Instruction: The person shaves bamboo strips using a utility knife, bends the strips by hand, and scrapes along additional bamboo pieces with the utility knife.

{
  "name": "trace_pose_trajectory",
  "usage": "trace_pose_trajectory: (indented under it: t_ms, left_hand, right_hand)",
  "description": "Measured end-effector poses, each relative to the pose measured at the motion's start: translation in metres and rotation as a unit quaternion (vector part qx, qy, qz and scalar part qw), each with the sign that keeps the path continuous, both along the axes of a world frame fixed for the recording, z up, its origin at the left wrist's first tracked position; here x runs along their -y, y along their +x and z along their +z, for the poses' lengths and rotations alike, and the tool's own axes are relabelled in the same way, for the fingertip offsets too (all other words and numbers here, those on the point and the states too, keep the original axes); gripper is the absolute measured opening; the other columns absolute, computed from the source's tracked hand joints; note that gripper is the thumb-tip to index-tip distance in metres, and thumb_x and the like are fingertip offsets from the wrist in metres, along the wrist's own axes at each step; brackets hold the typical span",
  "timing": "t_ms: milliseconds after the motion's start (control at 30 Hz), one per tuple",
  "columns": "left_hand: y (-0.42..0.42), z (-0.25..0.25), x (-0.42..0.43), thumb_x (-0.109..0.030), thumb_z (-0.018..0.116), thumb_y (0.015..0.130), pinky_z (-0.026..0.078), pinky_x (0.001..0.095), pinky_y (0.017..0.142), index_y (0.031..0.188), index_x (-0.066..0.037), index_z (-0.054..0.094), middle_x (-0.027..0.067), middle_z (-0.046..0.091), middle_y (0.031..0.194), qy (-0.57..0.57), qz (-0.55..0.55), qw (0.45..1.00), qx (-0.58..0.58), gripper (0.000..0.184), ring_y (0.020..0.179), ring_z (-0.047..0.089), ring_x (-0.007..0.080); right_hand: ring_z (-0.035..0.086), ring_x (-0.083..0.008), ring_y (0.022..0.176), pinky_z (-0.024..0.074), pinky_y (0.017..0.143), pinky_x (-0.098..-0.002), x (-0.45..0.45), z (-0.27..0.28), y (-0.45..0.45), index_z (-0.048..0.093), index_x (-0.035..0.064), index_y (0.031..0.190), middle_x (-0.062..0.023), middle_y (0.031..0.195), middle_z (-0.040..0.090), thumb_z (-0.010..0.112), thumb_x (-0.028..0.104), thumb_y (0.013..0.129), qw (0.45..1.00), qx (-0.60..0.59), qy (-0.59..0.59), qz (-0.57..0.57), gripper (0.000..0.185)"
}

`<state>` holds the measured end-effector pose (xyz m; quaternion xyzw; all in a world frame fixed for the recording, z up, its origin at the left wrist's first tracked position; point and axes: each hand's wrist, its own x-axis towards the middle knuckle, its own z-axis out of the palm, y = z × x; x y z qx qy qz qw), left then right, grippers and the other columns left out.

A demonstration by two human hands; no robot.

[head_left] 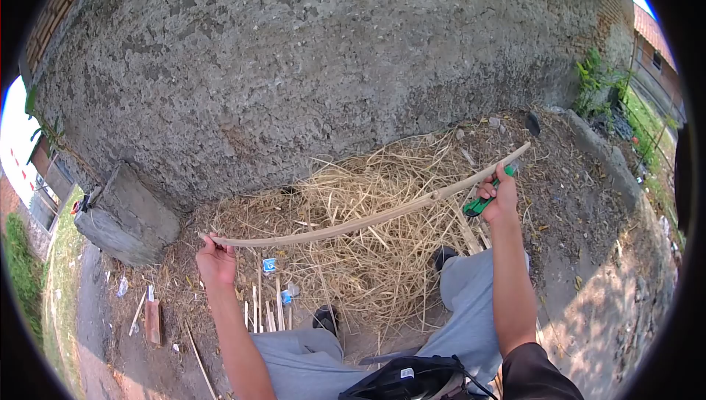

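Note:
A long, pale bamboo strip (351, 225) spans the space in front of me, its right end higher than its left, with a node showing right of the middle. The fingers of my left hand (215, 262) pinch its left end. In my right hand (503, 195) is a green utility knife (478, 206), gripped in the fist. That same hand is at the strip near its right end; how far the fingers wrap round the strip is partly hidden. Below lies a heap of bamboo shavings (353, 268) between my feet and the wall.
A rough grey wall (331, 69) rises ahead. To the left stands a concrete block (136, 212). Several cut bamboo sticks (268, 304) and blue packets (270, 265) lie by my left foot. A reddish board (153, 320) is further left. A black bag (408, 379) rests at my lap.

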<state>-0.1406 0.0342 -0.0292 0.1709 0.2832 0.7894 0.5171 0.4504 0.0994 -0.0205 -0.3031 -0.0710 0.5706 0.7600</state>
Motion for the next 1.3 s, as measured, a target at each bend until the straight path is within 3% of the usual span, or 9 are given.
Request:
trace_pose_trajectory:
  t_ms: [533,633,700,800,900,967,1100,1233,1300]
  left_hand:
    - [0.058,0.013,0.000,-0.030,0.051,0.101,0.053,0.0451,0.094,0.125,0.002,0.049,0.0161,0.058,0.110,-0.092,0.037,0.988,-0.121,0.040,0.111,0.058,0.0288]
    - [0.107,0.039,0.009,-0.037,0.054,0.099,0.037,0.0537,0.108,0.135,0.004,0.042,0.0215,0.054,0.122,-0.317,0.302,0.841,-0.319,0.056,0.130,0.044,0.0334]
    - [0.117,0.048,0.021,-0.034,0.058,0.096,0.021,0.0555,0.115,0.142,-0.001,0.038,0.0203,0.050,0.133,-0.076,0.560,0.376,-0.734,0.060,0.138,0.034,0.0338]
    - [0.146,0.070,0.046,-0.029,0.063,0.092,0.007,0.0556,0.116,0.134,-0.006,0.050,0.0168,0.055,0.127,0.062,0.166,0.378,-0.909,0.050,0.134,0.041,0.0323]
    - [0.146,0.035,0.044,-0.022,0.067,0.085,0.033,0.0511,0.107,0.111,-0.009,0.065,0.0116,0.065,0.106,0.095,0.091,0.369,-0.920,0.029,0.112,0.059,0.0304]
    - [0.141,0.024,0.044,-0.023,0.070,0.083,0.051,0.0412,0.071,0.089,-0.009,0.068,0.0043,0.066,0.080,-0.015,-0.032,0.371,-0.928,0.015,0.075,0.066,0.0259]
    - [0.172,0.044,0.054,-0.017,0.070,0.082,0.044,0.0392,0.048,0.083,-0.010,0.067,0.0035,0.063,0.072,0.095,0.105,0.399,-0.906,0.008,0.058,0.062,0.0257]
    - [0.223,0.032,0.060,-0.021,0.072,0.083,0.045,0.0364,0.053,0.089,-0.008,0.069,0.0060,0.066,0.072,0.024,0.174,0.507,-0.844,0.014,0.059,0.062,0.0256]
    - [0.242,0.025,0.061,-0.028,0.070,0.088,0.046,0.0336,0.053,0.091,-0.006,0.070,0.0076,0.066,0.075,-0.120,0.055,0.663,-0.737,0.021,0.058,0.063,0.0231]
  right_hand:
    - [0.034,-0.0075,0.049,0.0296,0.043,-0.0256,-0.006,0.002,0.015,0.053,0.0082,0.094,0.0016,0.070,0.041,0.046,0.038,0.103,0.982,-0.056,-0.060,-0.171,0.032]
    - [0.034,-0.0075,0.049,0.0298,0.043,-0.0255,-0.006,-0.001,0.021,0.052,0.0073,0.096,0.0005,0.070,0.042,0.045,0.038,0.103,0.979,-0.066,-0.061,-0.186,0.032]
    - [0.034,-0.0074,0.049,0.0300,0.043,-0.0255,-0.008,-0.001,0.022,0.052,0.0071,0.097,-0.0002,0.070,0.044,0.045,0.038,0.103,0.979,-0.062,-0.053,-0.187,0.032]
    - [0.033,-0.0076,0.047,0.0293,0.041,-0.0242,-0.009,-0.002,0.021,0.051,0.0100,0.096,0.0017,0.068,0.044,0.045,0.038,0.103,0.978,-0.041,-0.064,-0.194,0.030]
    - [0.034,-0.0074,0.049,0.0313,0.043,-0.0244,-0.011,-0.004,0.021,0.052,0.0094,0.095,0.0021,0.069,0.044,0.045,0.039,0.103,0.983,-0.018,-0.037,-0.178,0.031]
    - [0.037,-0.0073,0.054,0.0344,0.047,-0.0258,-0.012,-0.002,0.021,0.050,0.0080,0.095,0.0022,0.069,0.042,0.046,0.036,0.103,0.989,-0.009,0.029,-0.146,0.029]
    - [0.039,-0.0066,0.059,0.0360,0.053,-0.0245,0.000,0.028,-0.005,0.055,0.0051,0.114,0.0013,0.070,0.037,0.043,0.036,0.105,0.946,0.146,-0.072,-0.279,0.034]
    - [0.047,-0.0082,0.064,0.0392,0.055,-0.0235,0.031,0.024,-0.054,0.057,0.0006,0.126,-0.0019,0.075,0.049,0.043,0.029,0.105,0.858,0.407,0.141,-0.279,0.038]
    - [0.058,-0.0119,0.068,0.0456,0.057,-0.0238,0.048,0.020,-0.085,0.059,-0.0007,0.121,-0.0084,0.086,0.061,0.051,0.021,0.102,0.742,0.577,0.229,-0.252,0.030]
